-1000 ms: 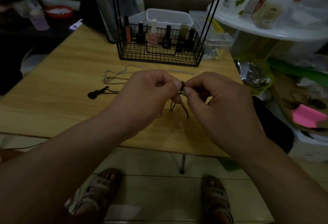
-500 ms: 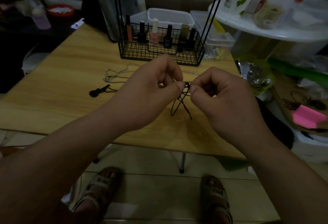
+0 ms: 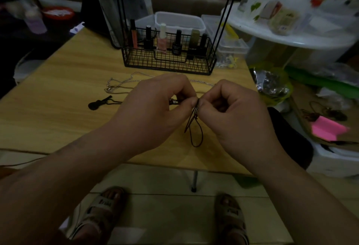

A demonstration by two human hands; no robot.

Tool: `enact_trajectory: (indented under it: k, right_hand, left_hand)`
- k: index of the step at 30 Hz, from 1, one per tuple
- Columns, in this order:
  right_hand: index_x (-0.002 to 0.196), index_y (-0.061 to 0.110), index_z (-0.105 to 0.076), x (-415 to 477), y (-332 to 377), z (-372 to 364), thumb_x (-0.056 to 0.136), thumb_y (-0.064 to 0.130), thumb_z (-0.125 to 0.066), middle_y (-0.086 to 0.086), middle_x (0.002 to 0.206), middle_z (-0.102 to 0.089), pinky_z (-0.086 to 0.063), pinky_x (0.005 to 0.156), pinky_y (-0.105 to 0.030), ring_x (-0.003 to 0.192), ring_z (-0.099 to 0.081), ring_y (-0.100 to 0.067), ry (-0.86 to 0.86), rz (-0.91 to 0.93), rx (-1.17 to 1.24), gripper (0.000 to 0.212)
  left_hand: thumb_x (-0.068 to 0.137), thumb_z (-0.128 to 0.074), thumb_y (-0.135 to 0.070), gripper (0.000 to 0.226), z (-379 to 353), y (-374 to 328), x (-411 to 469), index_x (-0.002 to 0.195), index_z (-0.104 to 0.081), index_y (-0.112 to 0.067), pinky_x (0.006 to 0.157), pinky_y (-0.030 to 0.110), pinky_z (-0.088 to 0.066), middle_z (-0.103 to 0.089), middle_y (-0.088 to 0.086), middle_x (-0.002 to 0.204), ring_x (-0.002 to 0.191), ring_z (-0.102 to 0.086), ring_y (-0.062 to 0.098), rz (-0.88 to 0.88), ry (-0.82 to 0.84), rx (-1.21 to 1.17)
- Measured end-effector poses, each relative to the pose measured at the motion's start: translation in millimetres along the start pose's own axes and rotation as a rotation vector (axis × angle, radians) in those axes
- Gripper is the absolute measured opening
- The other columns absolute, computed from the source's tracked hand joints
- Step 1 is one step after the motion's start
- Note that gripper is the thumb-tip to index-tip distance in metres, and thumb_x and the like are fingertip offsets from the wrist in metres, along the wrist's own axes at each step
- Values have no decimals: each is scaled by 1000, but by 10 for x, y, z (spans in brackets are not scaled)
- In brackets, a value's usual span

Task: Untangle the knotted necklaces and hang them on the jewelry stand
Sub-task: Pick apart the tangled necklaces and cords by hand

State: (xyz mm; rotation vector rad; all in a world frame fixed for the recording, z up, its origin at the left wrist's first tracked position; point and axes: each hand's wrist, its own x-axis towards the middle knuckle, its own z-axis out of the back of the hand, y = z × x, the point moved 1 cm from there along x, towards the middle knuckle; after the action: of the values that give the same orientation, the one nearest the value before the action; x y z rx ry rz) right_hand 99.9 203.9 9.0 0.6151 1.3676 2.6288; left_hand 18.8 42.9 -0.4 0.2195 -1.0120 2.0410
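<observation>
Cord (image 3: 196,128), thin and dark, is pinched at one spot between the thumb and fingertips of both hands, which meet knuckle to knuckle above the near part of the wooden table (image 3: 58,120). The left hand (image 3: 155,116) presses its thumb against curled fingers on the left of that pinch, and a small metal piece shows just inside its grip. The right hand (image 3: 233,116) closes thumb to forefinger on the same point from the right. Below the pinch the cord hangs in a narrow loop with a loose strand beside it, free of the tabletop as far as can be told. Beyond the pinch, farther from the person, a silver chain necklace (image 3: 124,81) lies on the table, partly hidden behind the hands. To the left of the grip a black guitar-shaped pendant (image 3: 97,103) rests flat, its cord running toward the left hand. Well beyond the grip stands the black wire jewelry stand (image 3: 169,60), its basket holding nail polish bottles (image 3: 162,39).
</observation>
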Motion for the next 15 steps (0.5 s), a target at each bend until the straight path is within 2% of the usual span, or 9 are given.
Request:
enact_trajectory:
  k: [2,6,9,12,13,15]
  right_hand:
    - [79,23,-68,-6,-9,-13,89,21,-74,9,67,-63,-44,54,-17,62,-58,-5,-5,38,-84,11]
    - [81,22,-64,6,-17,-46,89,22,-72,13,72,-57,-46,58,-28,67,-54,-7,-27,204,-329,12]
    - [81,21,-62,22,-15,-67,90,22,-71,14,73,-53,-41,59,-25,67,-51,-6,-29,258,-392,12]
    - [81,22,-67,21,-21,-61,91,22,-71,12,70,-60,-42,58,-19,67,-57,-7,13,155,-221,11]
    - [81,23,-69,20,-20,-59,92,21,-72,11,68,-62,-42,56,-17,65,-58,-7,30,100,-143,11]
    - [80,23,-70,23,-15,-71,92,19,-73,12,67,-65,-41,53,-14,61,-59,-3,48,8,-32,13]
  left_hand:
    - [96,-66,-28,5,3,15,11,93,-70,-26,67,8,-37,-63,-19,84,81,-57,-3,11,24,10]
    - [97,-64,-31,10,27,45,38,90,-70,-31,61,8,-40,-66,-26,79,72,-59,-3,144,131,-117]
    - [99,-63,-33,14,51,93,85,89,-72,-29,58,7,-41,-70,-20,79,68,-61,-4,249,185,-239]
    - [100,-64,-29,14,87,139,112,91,-72,-24,52,13,-40,-71,-13,76,52,-51,-5,366,260,-399]
    - [100,-64,-30,13,101,147,114,91,-72,-24,52,17,-40,-71,-11,77,51,-49,-4,381,274,-421]
    - [99,-66,-29,10,109,161,115,92,-72,-26,55,16,-40,-71,-12,77,53,-52,-5,365,268,-392]
